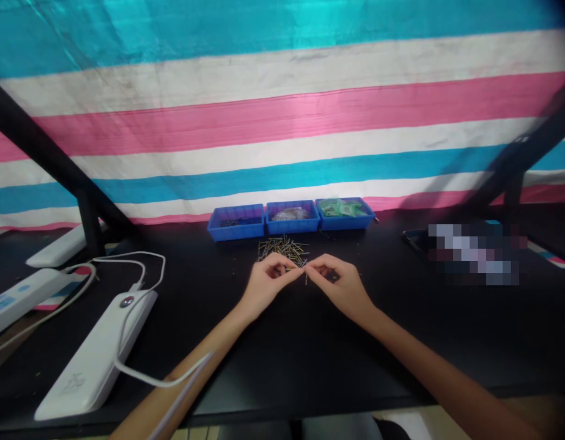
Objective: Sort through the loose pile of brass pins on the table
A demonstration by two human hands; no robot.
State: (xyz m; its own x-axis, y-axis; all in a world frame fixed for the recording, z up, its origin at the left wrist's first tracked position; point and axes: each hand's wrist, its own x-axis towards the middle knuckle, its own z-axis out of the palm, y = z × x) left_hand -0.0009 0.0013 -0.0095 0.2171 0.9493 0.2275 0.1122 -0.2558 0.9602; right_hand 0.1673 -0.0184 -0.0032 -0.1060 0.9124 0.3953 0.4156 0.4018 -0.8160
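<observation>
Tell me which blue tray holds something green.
The right-hand tray: green contents show inside it, whereas the middle tray and left tray show no green.

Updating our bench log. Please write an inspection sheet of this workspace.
Surface: black tabletop.
Work things: loose pile of thin rods; three blue bins behind it, the right one holding green packets.
Clutter: white power bank and power strip at left; blurred-out item at right.
Hands: left hand and right hand, fingertips together at the pile's near edge; anything held too small to tell.
Cables: white cable over the power bank crosses the left forearm.
Surroundings: striped sheet behind, black frame bars either side.
</observation>
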